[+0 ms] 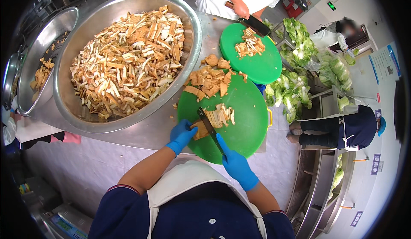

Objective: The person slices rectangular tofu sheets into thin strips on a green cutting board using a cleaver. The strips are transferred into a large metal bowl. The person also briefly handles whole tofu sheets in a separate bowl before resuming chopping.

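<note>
My left hand (pixel 182 135), in a blue glove, is closed on a brown slab of fried tofu (pixel 200 130) at the near left of a round green cutting board (pixel 246 129). A blue-gloved right hand (pixel 238 167), also mine, grips a dark-bladed kitchen knife (pixel 208 124). Its blade lies across the board against the slab's right side. Pale-cored cut strips (pixel 220 115) lie just beyond the blade. Uncut or coarsely cut tofu pieces (pixel 209 79) are heaped at the board's far left edge, partly on the metal table. The slab's left end is hidden by my fingers.
To the left stands a big steel basin (pixel 196 37) full of tofu strips (pixel 128 63); another basin (pixel 73 18) is behind it. Across, a co-worker's hand (pixel 241 10) holds a cleaver (pixel 256 25) over a second green board (pixel 269 67). Leafy greens (pixel 302 40) and a standing person (pixel 361 127) are at right.
</note>
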Action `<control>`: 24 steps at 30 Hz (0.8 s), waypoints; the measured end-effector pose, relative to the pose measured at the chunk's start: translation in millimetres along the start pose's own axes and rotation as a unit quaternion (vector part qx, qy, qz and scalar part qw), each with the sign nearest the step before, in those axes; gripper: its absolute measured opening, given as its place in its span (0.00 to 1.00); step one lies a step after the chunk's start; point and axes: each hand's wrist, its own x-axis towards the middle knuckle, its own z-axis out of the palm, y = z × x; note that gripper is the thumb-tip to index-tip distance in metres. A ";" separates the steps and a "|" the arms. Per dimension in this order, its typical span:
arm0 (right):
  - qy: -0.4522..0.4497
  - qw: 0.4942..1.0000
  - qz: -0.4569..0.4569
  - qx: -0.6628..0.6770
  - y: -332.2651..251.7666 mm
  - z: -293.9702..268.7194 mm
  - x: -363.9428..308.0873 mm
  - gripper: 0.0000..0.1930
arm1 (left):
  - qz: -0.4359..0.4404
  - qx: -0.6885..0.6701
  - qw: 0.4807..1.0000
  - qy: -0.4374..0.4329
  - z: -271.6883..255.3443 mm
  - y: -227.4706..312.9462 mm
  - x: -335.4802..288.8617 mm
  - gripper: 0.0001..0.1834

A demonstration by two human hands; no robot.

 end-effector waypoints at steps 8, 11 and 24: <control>0.016 1.000 0.001 0.001 -11.8 -7.9 7.4 0.38 | 0.023 0.003 1.000 0.019 1.5 -7.0 1.6 0.22; 0.030 0.999 -0.040 -0.010 -7.6 -3.4 -1.4 0.38 | 0.011 0.005 1.000 0.007 -1.7 -2.4 -0.3 0.22; 0.032 0.999 -0.035 0.017 -12.0 0.4 -1.8 0.38 | 0.005 -0.100 0.994 0.034 1.2 -14.9 -15.0 0.18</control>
